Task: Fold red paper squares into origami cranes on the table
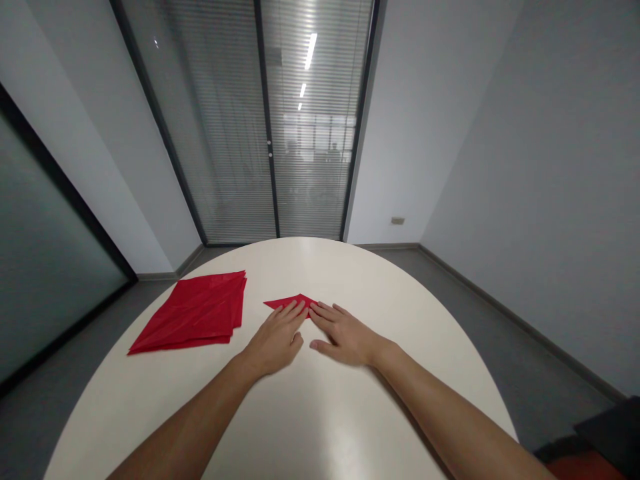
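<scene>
A small folded red sheet (301,299), thin like paper or plastic, lies flat on the table with a pointed tip to the left. My left hand (277,339) rests on its left and middle part, fingers stretched out and pressing down. On its right part lie the straight fingers of my right hand (345,335), thumb apart. The fingertips of both hands nearly meet over the sheet. Much of its near and right side is hidden under my fingers. Neither hand grips anything.
Left of my hands, a larger stack of flat red sheets (197,312) lies near the edge of the round white table (380,413). Beyond the table stands a glass door with blinds (315,187). A dark object with some red (607,433) is at the lower right.
</scene>
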Motion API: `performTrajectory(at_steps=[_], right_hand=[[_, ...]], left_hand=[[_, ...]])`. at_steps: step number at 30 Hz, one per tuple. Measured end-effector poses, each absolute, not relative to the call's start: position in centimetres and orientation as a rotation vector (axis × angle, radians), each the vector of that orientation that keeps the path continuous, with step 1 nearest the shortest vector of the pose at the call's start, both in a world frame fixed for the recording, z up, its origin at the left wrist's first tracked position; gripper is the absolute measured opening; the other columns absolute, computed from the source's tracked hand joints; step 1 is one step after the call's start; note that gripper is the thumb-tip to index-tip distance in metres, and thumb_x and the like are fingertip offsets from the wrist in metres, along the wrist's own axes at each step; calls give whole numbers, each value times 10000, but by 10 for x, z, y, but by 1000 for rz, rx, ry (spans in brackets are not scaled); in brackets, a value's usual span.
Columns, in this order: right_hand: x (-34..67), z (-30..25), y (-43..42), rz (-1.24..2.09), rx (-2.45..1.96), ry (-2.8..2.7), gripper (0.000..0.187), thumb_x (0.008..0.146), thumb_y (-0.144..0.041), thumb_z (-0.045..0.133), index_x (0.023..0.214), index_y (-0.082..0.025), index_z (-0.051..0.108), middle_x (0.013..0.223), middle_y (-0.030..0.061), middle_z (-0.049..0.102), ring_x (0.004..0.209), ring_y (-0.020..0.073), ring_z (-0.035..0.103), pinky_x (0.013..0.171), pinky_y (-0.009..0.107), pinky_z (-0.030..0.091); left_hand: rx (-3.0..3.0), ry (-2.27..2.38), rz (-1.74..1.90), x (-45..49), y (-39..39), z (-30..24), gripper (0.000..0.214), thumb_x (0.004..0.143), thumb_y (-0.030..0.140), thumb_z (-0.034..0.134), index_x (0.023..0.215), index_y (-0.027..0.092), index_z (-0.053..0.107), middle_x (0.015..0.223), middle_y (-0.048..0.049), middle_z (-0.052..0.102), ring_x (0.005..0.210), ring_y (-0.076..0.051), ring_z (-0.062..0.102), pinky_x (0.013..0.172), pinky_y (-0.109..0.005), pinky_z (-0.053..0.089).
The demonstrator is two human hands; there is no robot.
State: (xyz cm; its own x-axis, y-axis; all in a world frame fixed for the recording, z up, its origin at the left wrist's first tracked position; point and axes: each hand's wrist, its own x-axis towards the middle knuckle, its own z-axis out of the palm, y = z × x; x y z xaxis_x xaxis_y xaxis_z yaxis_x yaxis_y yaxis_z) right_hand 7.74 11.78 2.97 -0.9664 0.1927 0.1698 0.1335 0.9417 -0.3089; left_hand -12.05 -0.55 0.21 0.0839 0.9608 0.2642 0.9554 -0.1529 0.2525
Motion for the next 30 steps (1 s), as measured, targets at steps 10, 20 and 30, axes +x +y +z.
performTrajectory(at_steps=[10, 20, 30], right_hand=[[78, 32, 118, 442, -287, -2917, 738, 956, -607, 513, 1535, -160, 410, 1572, 197, 394, 1457, 375, 365, 1178, 605, 268], [75, 45, 118, 361, -144, -2832, 371, 979, -359, 560, 1281, -165, 656, 1355, 140, 642, 1219, 283, 590, 1072, 453, 425], [76, 42, 123, 375, -214, -2781, 224, 971, -243, 556, 1107, -189, 726, 1150, 88, 736, 1080, 241, 644, 985, 382, 481]], left_hand=[[2219, 2422, 664, -109, -5, 13, 449, 931, 213, 498, 1362, 118, 581, 1414, -181, 597, 1357, -340, 510, 1133, -546, 387], [2284, 2166, 696, -111, -5, 12, 421, 935, 151, 477, 1328, 172, 627, 1406, -117, 619, 1310, -274, 576, 1119, -490, 455], [2214, 2154, 812, -116, -5, 14, 352, 917, 134, 531, 1215, 213, 702, 1251, -67, 720, 1175, -257, 656, 1036, -441, 525]])
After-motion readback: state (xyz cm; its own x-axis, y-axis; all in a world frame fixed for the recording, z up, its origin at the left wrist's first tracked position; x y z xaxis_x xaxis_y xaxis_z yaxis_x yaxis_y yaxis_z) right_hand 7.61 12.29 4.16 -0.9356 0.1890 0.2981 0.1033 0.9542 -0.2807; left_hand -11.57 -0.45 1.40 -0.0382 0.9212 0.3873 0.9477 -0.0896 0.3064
